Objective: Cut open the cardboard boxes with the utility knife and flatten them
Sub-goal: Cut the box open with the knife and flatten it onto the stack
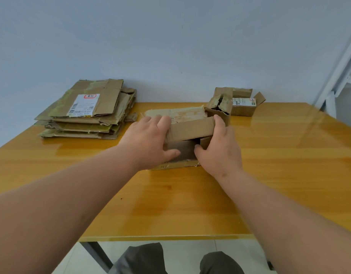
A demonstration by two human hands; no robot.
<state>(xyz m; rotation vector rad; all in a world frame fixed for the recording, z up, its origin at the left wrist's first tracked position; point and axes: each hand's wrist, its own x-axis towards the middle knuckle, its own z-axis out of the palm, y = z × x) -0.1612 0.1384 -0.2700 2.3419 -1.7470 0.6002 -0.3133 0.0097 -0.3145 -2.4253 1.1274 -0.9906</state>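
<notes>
With both the left hand (pixel 149 139) and right hand (pixel 218 147) gripping the half-collapsed brown cardboard box (pixel 190 130) on the glossy yellow wooden table (pixel 190 204), pressing evenly downward along its creases would probably have flattened it best.

so: two hands, left hand (pixel 151 139) and right hand (pixel 218 147), one stack of flattened boxes (pixel 87 111), three unflattened cardboard boxes — one half-collapsed box (pixel 190 129), one torn box (pixel 220 105), one labelled box (pixel 244 103) — one table (pixel 269 175).
</notes>
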